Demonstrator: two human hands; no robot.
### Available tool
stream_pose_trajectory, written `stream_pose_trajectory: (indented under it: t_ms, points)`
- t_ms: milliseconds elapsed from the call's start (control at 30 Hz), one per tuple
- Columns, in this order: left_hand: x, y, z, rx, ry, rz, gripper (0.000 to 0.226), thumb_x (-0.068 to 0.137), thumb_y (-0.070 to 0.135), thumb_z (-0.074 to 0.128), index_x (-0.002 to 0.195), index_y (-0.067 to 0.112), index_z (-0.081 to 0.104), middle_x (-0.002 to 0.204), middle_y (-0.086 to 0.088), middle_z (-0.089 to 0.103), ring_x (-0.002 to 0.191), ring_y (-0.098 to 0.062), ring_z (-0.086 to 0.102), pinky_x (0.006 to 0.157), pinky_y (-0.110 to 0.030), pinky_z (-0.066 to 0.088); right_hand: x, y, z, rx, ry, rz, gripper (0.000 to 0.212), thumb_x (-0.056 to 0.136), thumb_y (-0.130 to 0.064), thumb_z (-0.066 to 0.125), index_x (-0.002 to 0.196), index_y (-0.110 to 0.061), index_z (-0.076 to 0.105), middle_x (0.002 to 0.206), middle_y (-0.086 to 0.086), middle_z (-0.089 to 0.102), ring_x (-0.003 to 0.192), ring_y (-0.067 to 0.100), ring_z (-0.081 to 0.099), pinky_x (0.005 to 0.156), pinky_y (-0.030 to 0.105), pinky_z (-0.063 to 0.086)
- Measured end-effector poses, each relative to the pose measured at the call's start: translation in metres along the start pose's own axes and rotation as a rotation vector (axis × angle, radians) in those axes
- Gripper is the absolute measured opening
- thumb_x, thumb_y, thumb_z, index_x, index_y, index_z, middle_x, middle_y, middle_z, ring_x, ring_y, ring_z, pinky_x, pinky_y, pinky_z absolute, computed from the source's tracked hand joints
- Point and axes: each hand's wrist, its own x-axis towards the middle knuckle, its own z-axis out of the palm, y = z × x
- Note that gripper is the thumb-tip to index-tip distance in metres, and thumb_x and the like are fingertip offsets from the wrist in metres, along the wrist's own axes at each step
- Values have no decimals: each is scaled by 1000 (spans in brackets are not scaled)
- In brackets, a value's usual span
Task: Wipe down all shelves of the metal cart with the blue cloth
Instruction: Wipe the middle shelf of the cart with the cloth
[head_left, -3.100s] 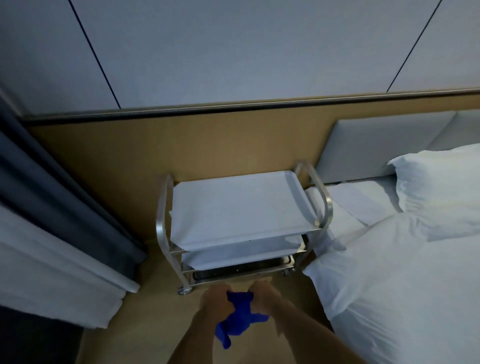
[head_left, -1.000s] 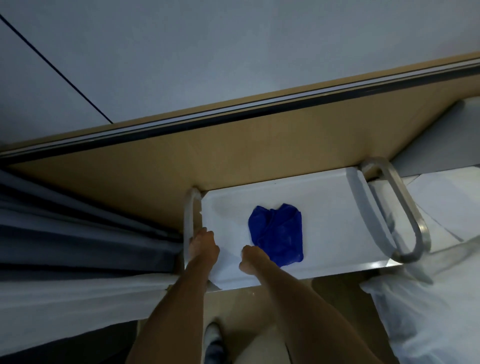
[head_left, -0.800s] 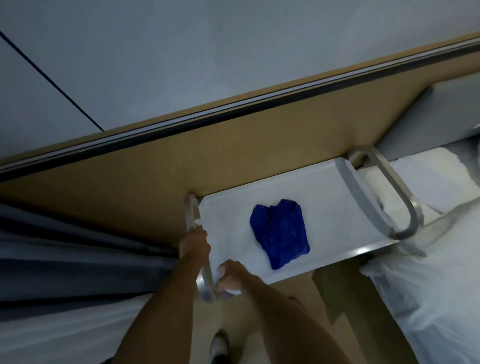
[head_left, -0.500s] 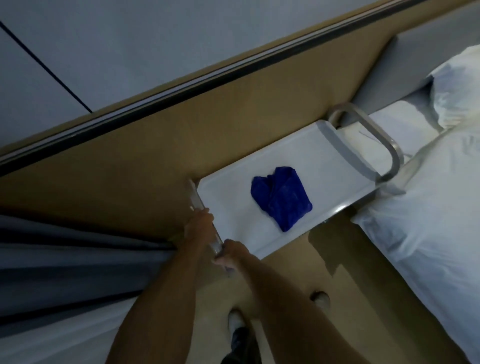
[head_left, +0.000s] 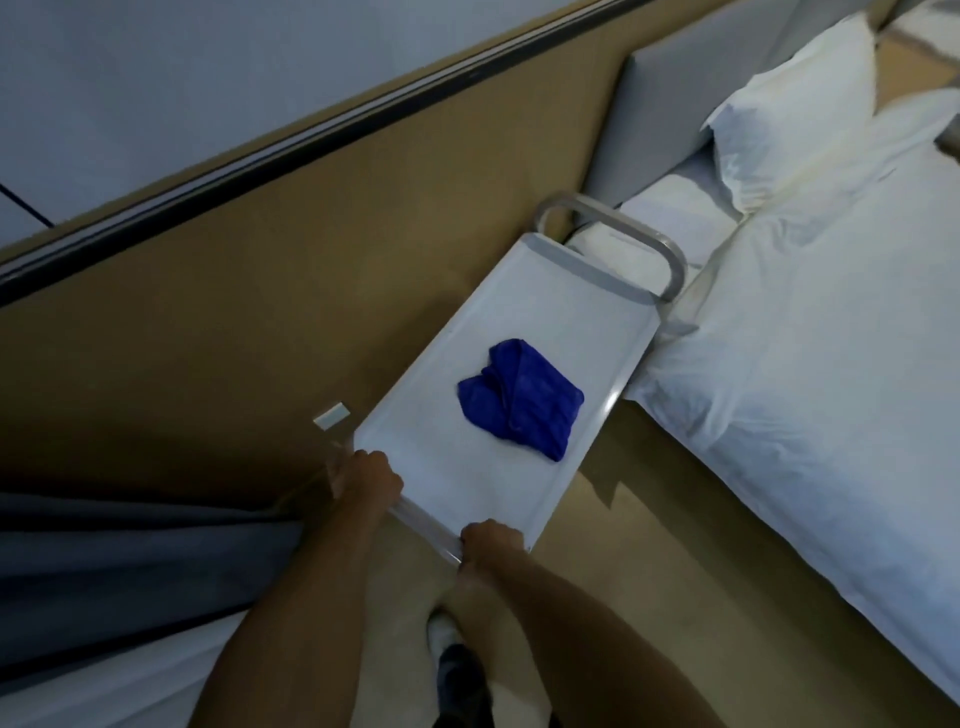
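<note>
Both of your hands are on the near handle of the metal cart (head_left: 519, 374): the left hand (head_left: 366, 475) is curled over the rail at its wall-side end, and the right hand (head_left: 491, 543) is wrapped round the rail at its room-side end. Neither hand holds anything else. The blue cloth (head_left: 522, 397) lies loose and crumpled near the middle of the top shelf (head_left: 457, 467), untouched, so no wiping looks started; judged step: positioning the cart. Risk 1: the cloth is not pinned, and a sharp pull or swing of the cart could slide it off over the shallow shelf lip to the floor. Risk 2: the far handle (head_left: 623, 234) sits just beside the bed (head_left: 805, 389), and the duvet edge is close to the cart's far corner, so turning the cart toward the bed could snag bedding. Risk 3: the grey curtain (head_left: 130, 561) hangs just beside your left wrist and could catch under the cart's near end. The wall panel (head_left: 234, 312) runs close along the cart's far long side, limiting swing that way. Your feet stand directly below the near handle, in the cart's path. Lower shelves are hidden beneath the top one; you will need access from the open floor side.
</note>
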Motion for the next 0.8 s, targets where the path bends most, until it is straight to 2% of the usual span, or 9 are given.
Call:
stream_pose_trajectory:
  t_ms: [133,200,300,400,467,533,600,700,800]
  points:
    - [-27,35,9,20,-145,-6,37,98,30,47,125,8,61,130,-12,59,122,-29,54,99,-37,42,-22,45,10,-93,-8,51,39,86,-27,64,124,-15,61,117,7,64,108,29,63,95,41,50]
    - [-39,58,23,59,-197,-9,43,97,33,47,131,9,57,138,-12,54,129,-33,48,107,-44,40,-33,69,18,-117,13,74,38,89,-27,63,125,-15,60,119,6,63,109,28,63,96,42,49]
    - [-72,91,46,99,-246,-44,46,98,39,46,135,13,54,146,-11,48,137,-34,40,113,-54,28,-50,107,30,-234,32,105,39,91,-28,66,127,-15,59,120,6,64,112,28,62,100,44,48]
    - [-100,127,74,63,-294,-56,51,95,41,37,132,14,58,145,-8,50,135,-30,43,111,-52,28,-69,149,36,-381,39,108,46,90,-34,69,129,-12,58,122,7,63,114,30,61,101,46,46]
    - [-117,150,88,-8,-277,-78,44,96,37,40,129,15,59,142,-8,53,132,-28,45,106,-51,30,-81,178,42,-417,54,129,48,90,-36,69,130,-12,57,124,6,62,116,30,60,100,47,46]
    - [-133,173,101,-64,-312,-88,41,97,36,45,132,17,56,145,-9,50,135,-29,42,106,-52,30,-94,204,50,-439,74,141,46,91,-36,66,130,-14,57,125,4,62,116,28,60,97,46,46]
    - [-146,195,113,-83,-348,-109,45,99,41,40,134,17,55,147,-10,47,140,-30,35,108,-53,28,-103,227,56,-479,100,143,45,93,-36,62,132,-14,56,128,4,61,117,28,60,97,46,45]
    - [-164,220,126,-97,-362,-123,57,92,52,32,126,19,62,135,-5,57,132,-26,41,106,-49,29,-118,251,60,-530,106,147,40,97,-27,55,134,-13,55,131,6,59,119,29,59,100,47,42]
    - [-181,236,132,-183,-326,-183,53,92,48,31,114,16,67,130,-6,58,128,-25,41,101,-50,28,-129,265,66,-554,135,143,35,97,-25,54,131,-14,58,128,5,62,117,28,60,100,44,41]
